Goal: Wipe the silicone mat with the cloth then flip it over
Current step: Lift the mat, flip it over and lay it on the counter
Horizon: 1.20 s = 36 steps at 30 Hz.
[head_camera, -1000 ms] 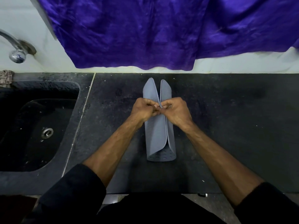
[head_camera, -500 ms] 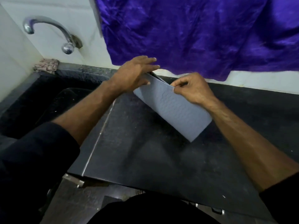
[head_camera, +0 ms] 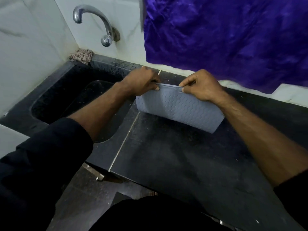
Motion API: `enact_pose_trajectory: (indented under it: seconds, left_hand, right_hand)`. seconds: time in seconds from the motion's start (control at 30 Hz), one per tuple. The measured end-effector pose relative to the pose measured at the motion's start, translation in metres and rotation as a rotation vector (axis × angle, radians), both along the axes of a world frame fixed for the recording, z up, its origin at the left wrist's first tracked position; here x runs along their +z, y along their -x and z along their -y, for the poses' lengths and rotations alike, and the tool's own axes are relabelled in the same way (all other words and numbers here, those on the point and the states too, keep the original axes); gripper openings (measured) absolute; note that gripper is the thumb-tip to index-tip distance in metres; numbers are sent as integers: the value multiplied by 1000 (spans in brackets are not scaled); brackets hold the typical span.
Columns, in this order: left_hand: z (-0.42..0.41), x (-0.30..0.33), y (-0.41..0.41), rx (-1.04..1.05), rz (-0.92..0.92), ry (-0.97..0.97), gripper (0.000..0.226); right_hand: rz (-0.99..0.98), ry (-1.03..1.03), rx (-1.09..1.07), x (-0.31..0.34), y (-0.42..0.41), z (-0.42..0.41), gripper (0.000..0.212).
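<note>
While folded double and hanging from its top edge, silicone mat: grey-blue, matte, embossed with rows of small wavy zigzag ridges, lower corner pointed down toward the black worktop, bottom fold apparently just at or above that surface, contact not clear. No brand, label or writing readable anywhere. Pinched along the upper edge by both hands: left hand curled at the left end, thumb on the near face and fingers wrapped behind; right hand curled at the right end, thumb and forefinger nipping the rim. Each grip closed tight on the mat, the stretch of rim between them pulled nearly straight. A small notch or tab visible in the rim just left of the right grip.

Left of and below the left grip, a black sink sunk beside the worktop, basin dark, contents not discernible. Above it, a chrome tap curving out from the pale wall. In the far corner behind the sink, a crumpled checked rag. Beyond and above the right grip, purple cloth, shiny and creased, draped down the wall to the back of the worktop. Dark sleeves pushed up on both forearms.
</note>
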State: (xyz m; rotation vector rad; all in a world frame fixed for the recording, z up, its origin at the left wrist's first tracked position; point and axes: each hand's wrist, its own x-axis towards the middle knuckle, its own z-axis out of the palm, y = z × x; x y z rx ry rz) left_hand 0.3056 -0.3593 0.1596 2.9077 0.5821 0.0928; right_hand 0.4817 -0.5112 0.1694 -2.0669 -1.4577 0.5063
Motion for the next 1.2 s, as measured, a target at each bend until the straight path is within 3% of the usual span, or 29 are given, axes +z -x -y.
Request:
enact_pose_trajectory:
  seconds: [0.7,0.93,1.2]
  left_hand:
    - [-19,-56,6,-25,-92,185,34]
    - [-33,-71,22,201,139,333,40]
    - [-40,-98,46,363,162,428,39]
  right_hand:
    - [66,72,-17,-53,12,-13,16]
    - [160,-19,30,-89,16,-7,18]
    - [161,126,65,-129,36,19,53]
